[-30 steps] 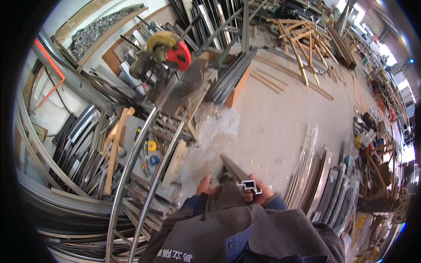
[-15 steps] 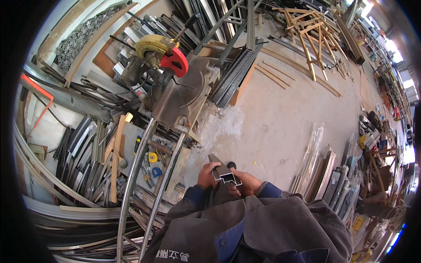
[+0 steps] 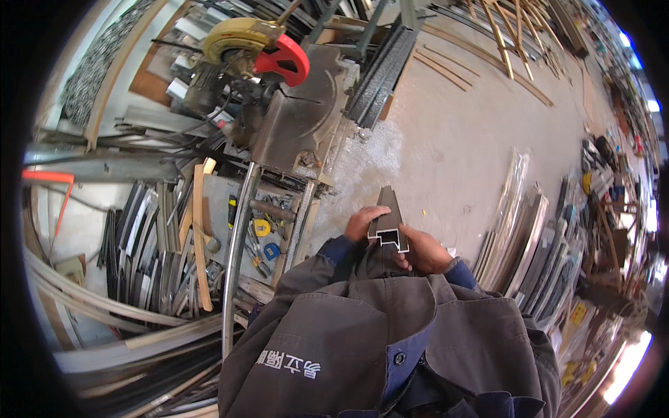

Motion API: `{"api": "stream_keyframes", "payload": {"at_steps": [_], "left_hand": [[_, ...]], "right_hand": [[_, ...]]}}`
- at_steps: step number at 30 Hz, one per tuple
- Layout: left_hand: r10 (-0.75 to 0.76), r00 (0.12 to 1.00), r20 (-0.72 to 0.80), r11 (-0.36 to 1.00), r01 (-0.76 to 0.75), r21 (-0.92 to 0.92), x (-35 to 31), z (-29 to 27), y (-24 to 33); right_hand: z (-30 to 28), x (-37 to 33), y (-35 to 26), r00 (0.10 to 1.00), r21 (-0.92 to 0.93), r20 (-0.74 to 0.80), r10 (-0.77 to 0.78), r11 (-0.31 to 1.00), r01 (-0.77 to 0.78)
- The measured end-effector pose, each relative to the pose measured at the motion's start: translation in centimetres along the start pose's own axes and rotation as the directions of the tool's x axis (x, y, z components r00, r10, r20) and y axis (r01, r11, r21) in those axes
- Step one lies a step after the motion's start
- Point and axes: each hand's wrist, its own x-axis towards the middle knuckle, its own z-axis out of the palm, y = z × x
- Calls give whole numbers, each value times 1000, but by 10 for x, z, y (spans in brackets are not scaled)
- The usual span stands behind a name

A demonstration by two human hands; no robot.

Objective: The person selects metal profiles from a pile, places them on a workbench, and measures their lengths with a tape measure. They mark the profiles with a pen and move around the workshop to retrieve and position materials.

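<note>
Between my two hands, close in front of my jacket, is a short brown metal profile. Its cut end faces me and shows a hollow, stepped outline with bright edges. My left hand is closed on its left side, the thumb lying along the top. My right hand wraps the right side, with fingertips curled beneath the near end. The undersides of both grips are hidden by the profile and my sleeves.
Ahead to the left stands a cut-off saw with a red guard, beside metal rails. A yellow tape measure and a blue tape measure lie near the rails. Wrapped profiles lie on the floor at right.
The view has shifted and turned. In it, my hands and the profile sit farther right and higher. The profile's cut end is turned more squarely toward me, and both hands still hold it.
</note>
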Motion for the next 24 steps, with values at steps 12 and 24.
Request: {"api": "stream_keyframes", "payload": {"at_steps": [12,24], "left_hand": [[-51,994,-97,996,43,-84,0,-19,-44],[-300,920,-253,954,283,-99,74,-15,-53]], "right_hand": [[-15,18,-17,906,-345,-337,-256,929,134],[-211,62,-9,795,-576,-460,-395,815,71]]}}
